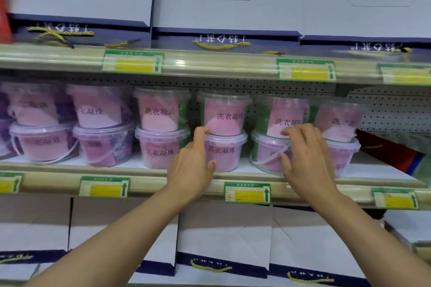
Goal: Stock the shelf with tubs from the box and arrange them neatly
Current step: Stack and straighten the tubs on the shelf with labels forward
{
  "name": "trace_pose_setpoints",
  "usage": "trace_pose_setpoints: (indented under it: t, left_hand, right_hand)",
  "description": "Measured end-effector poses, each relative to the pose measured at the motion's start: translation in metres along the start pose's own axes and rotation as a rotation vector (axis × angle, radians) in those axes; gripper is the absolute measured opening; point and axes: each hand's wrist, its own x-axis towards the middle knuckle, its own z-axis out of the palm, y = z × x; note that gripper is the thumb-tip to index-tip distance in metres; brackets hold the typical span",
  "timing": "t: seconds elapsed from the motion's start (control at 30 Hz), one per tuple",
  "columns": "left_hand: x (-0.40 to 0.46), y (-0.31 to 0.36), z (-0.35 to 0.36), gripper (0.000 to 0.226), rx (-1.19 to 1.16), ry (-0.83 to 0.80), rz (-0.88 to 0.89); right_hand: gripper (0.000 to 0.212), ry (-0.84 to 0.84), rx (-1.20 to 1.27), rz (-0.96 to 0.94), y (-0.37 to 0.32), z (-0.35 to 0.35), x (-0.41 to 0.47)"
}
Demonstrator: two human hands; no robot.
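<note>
Clear lidded tubs with pink and purple contents stand two high in a row on the middle shelf (58, 184). My left hand (191, 165) grips the left side of a lower tub (227, 154): thumb low on its wall, forefinger up at its lid, under the upper tub (225, 114). My right hand (307, 158) holds the neighbouring lower tub (265, 154) to the right, thumb on its front and fingers curled over its lid against the upper tub (284, 116) stacked there. A further stack (340, 123) is partly hidden behind my right hand. No box is in view.
More two-high stacks (161, 128) fill the shelf to the left. A red and blue bag (391, 154) lies at the shelf's right end. White and navy gift bags (224, 235) with gold cord handles fill the shelves above and below. Green and yellow price tags (247, 192) line the shelf edges.
</note>
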Motion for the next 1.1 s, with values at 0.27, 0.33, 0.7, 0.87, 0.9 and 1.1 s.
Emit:
trace_pose_setpoints:
  t: [0.27, 0.33, 0.7, 0.87, 0.9, 1.1]
  left_hand:
    - [-0.039, -0.043, -0.045, 0.061, 0.124, 0.080, 0.020]
    - [-0.041, -0.062, -0.057, 0.058, 0.166, 0.101, 0.007]
    - [-0.015, -0.134, -0.095, 0.052, 0.380, 0.218, 0.154]
    - [-0.010, -0.163, -0.106, 0.054, 0.374, 0.298, 0.129]
    - [-0.009, -0.169, -0.108, 0.055, 0.364, 0.299, 0.108]
    - [-0.002, -0.189, -0.115, 0.042, 0.248, 0.329, 0.091]
  right_hand:
    - [0.044, -0.009, 0.192, -0.173, -0.083, 0.009, 0.001]
    - [0.045, -0.019, 0.194, -0.198, -0.102, 0.016, 0.002]
    - [0.046, -0.040, 0.084, -0.259, -0.169, 0.064, 0.030]
    - [0.035, -0.001, 0.044, -0.223, -0.176, 0.071, 0.035]
    - [0.034, 0.002, 0.029, -0.224, -0.176, 0.071, 0.036]
    - [0.032, 0.003, -0.017, -0.218, -0.178, 0.071, 0.034]
